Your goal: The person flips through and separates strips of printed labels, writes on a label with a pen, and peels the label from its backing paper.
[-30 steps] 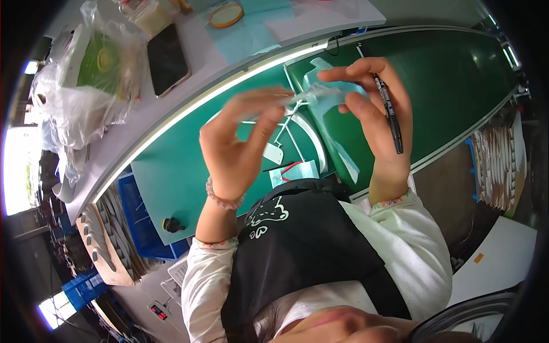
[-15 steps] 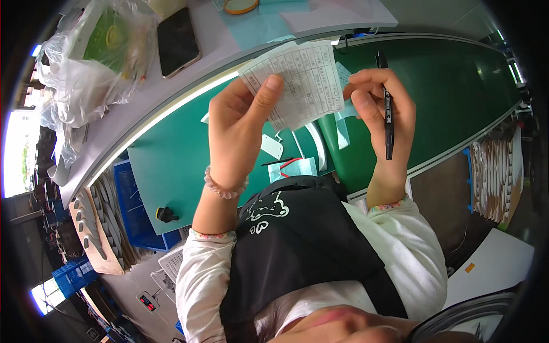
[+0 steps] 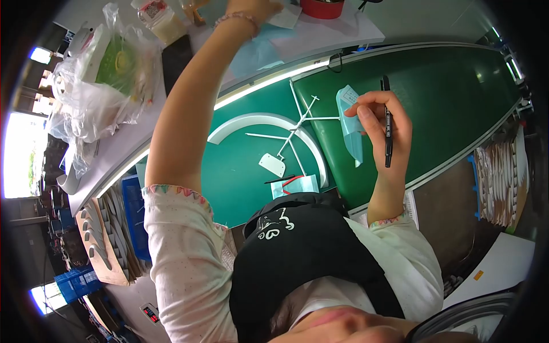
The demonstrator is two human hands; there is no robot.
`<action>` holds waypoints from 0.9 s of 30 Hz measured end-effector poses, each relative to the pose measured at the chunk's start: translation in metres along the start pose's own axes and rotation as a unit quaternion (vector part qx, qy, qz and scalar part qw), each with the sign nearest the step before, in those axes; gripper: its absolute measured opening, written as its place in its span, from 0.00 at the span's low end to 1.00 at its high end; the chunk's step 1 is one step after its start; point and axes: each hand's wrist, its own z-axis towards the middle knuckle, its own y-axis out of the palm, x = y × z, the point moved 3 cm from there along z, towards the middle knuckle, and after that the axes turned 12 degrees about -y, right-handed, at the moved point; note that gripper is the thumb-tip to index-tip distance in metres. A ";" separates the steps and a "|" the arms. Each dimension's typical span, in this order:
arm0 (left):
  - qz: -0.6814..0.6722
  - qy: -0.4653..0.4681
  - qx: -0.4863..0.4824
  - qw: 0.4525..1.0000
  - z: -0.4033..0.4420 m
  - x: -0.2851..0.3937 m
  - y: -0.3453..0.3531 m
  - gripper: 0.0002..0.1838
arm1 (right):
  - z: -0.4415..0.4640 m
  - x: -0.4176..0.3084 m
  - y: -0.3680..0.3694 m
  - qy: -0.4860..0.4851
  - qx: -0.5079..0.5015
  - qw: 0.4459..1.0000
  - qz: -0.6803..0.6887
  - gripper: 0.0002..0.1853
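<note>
My left hand (image 3: 251, 9) reaches over the shelf at the top edge, cut off by the frame, its fingers blurred. Beside its fingertips lies a white paper slip (image 3: 286, 17); whether the hand touches it I cannot tell. My right hand (image 3: 389, 123) pinches a folded light-blue sheet (image 3: 350, 134) with a printed label between thumb and fingers. A black marker pen (image 3: 388, 143) is also held across those fingers. Below, on the green surface, lie a white curved strip (image 3: 257, 119), thin white branching rods (image 3: 294, 128) and a small white plate (image 3: 272, 164).
A light shelf (image 3: 343, 34) with a bright strip along its edge carries a plastic bag (image 3: 106, 74), a dark phone (image 3: 174, 63) and a red container (image 3: 322, 8). Near my apron lies another blue sheet (image 3: 309, 184) with a red item. Folded cardboard (image 3: 497, 177) stands at right.
My left hand has moved up and away to the shelf, and the printed slips it held have left the middle. My right hand stays nearly in place with the pen and blue sheet.
</note>
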 end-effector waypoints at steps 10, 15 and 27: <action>-0.325 0.106 0.004 0.940 -0.117 0.045 -0.065 0.17 | 0.004 0.005 0.001 -0.012 -0.004 0.984 0.178 0.19; -0.360 0.057 -0.008 0.931 -0.212 0.057 -0.070 0.19 | 0.008 -0.009 0.027 -0.036 0.002 0.978 0.208 0.21; -0.676 -0.267 -0.144 0.672 -0.235 0.002 -0.061 0.13 | 0.013 0.014 0.049 -0.097 -0.024 0.994 0.042 0.19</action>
